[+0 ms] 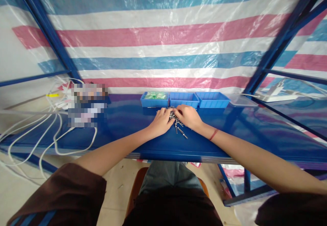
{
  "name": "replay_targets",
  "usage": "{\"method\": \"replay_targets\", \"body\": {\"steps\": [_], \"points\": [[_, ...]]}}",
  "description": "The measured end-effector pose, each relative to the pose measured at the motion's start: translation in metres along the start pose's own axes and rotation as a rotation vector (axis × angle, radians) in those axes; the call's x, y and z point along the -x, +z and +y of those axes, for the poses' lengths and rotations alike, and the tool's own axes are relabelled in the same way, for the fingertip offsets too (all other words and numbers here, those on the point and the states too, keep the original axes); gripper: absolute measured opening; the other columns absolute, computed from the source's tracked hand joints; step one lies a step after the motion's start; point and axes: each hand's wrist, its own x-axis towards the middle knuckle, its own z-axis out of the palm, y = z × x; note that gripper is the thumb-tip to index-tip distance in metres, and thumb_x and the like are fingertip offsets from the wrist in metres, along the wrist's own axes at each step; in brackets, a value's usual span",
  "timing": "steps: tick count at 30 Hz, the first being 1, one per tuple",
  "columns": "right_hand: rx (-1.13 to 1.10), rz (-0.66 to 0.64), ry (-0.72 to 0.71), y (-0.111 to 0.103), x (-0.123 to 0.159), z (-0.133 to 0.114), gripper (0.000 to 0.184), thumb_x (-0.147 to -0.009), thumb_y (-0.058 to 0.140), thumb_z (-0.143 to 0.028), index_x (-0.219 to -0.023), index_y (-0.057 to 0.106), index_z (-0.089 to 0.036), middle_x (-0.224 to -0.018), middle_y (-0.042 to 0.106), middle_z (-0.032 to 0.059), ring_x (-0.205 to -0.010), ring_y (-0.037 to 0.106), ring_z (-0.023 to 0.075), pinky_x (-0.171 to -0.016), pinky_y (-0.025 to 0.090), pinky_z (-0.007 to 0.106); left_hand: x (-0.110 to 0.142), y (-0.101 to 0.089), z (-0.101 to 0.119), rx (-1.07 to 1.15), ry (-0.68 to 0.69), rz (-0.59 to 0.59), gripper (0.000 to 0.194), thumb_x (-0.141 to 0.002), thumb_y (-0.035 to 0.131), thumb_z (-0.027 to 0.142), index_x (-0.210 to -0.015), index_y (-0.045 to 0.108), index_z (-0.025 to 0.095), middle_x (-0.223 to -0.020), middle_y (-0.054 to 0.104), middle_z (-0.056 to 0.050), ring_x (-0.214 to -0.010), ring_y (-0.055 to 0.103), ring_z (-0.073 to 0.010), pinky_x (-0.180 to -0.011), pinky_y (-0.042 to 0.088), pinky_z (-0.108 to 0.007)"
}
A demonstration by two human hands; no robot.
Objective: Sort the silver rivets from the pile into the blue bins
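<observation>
Both hands rest on a blue worktop (127,124), meeting over a small heap of metal pins (176,120). The left hand (161,121) lies palm down at the heap's 9 o'clock edge, fingers curled loosely inward and touching the nearest pins; whether its grip is closed on any of them cannot be told, since the fingertips are turned away. The right hand (187,117) covers the heap from 3 o'clock, knuckles up, fingers bent down onto the pile; its grip is likewise hidden under the hand, so how wide it stands cannot be told. A red band (213,134) circles the right wrist.

Most of the pins sit in the gap between the two hands, and a few loose ones trail out toward 6 o'clock, just below the right hand, lying flat on the worktop.

At 12 o'clock from the hands stands a row of three blue trays: the left tray (154,100) holds something green, the middle tray (184,100) is just beyond the fingertips, and the right tray (212,100) stands beside it. A clear lidded box (242,100) sits further toward 2 o'clock. White cables (51,130) loop over the worktop's edge at 9 o'clock. A striped plastic sheet (163,35) hangs behind.
</observation>
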Motion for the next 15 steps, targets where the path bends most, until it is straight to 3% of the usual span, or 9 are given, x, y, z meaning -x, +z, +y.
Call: {"method": "replay_targets", "body": {"steps": [2, 5, 10, 12, 15], "points": [[-0.127, 0.051, 0.028, 0.001, -0.009, 0.007, 0.04, -0.093, 0.038, -0.041, -0.066, 0.057, -0.019, -0.067, 0.062, 0.0045, -0.064, 0.057, 0.0166, -0.061, 0.036, 0.027, 0.0, -0.003, 0.005, 0.026, -0.018, 0.019, 0.049, -0.089, 0.045, 0.034, -0.134, 0.038, 0.017, -0.119, 0.049, -0.014, -0.118, 0.045, -0.028, -0.105, 0.034, -0.045], [-0.394, 0.11, 0.112, -0.001, -0.016, 0.018, 0.044, -0.09, 0.038, -0.048, -0.067, 0.059, -0.017, -0.061, 0.059, 0.0026, -0.059, 0.053, 0.0152, -0.06, 0.039, 0.027, 0.006, -0.008, 0.011, 0.048, 0.033, 0.015, 0.063, -0.084, 0.051, 0.053, -0.137, 0.036, 0.024, -0.134, 0.041, -0.013, -0.129, 0.035, -0.0306, -0.11, 0.027, -0.05], [-0.833, 0.029, 0.161, -0.011, -0.016, 0.033, 0.042, -0.083, 0.047, -0.056, -0.079, 0.061, -0.017, -0.068, 0.063, 0.0034, -0.062, 0.058, 0.0148, -0.064, 0.047, 0.029, 0.009, -0.007, 0.018, -0.014, 0.172, -0.168, 0.076, -0.071, 0.055, 0.072, -0.135, 0.042, 0.033, -0.152, 0.022, -0.009, -0.141, 0.013, -0.0386, -0.11, 0.007, -0.065], [-0.856, 0.014, 0.146, -0.019, -0.014, 0.039, 0.037, -0.082, 0.05, -0.053, -0.079, 0.06, -0.017, -0.072, 0.065, 0.0049, -0.068, 0.061, 0.0163, -0.07, 0.049, 0.031, 0.001, -0.005, 0.018, -0.04, 0.201, -0.175, 0.067, -0.073, 0.054, 0.071, -0.13, 0.047, 0.036, -0.151, 0.024, -0.007, -0.14, 0.015, -0.0389, -0.109, 0.006, -0.067], [-0.66, -0.025, 0.022, -0.035, -0.005, 0.048, 0.034, -0.084, 0.049, -0.048, -0.078, 0.062, -0.017, -0.075, 0.067, 0.0057, -0.074, 0.062, 0.0177, -0.075, 0.049, 0.033, -0.015, -0.004, 0.015, -0.085, 0.303, -0.153, 0.047, -0.08, 0.053, 0.06, -0.116, 0.057, 0.031, -0.137, 0.044, -0.007, -0.132, 0.034, -0.034, -0.109, 0.016, -0.061]]}}
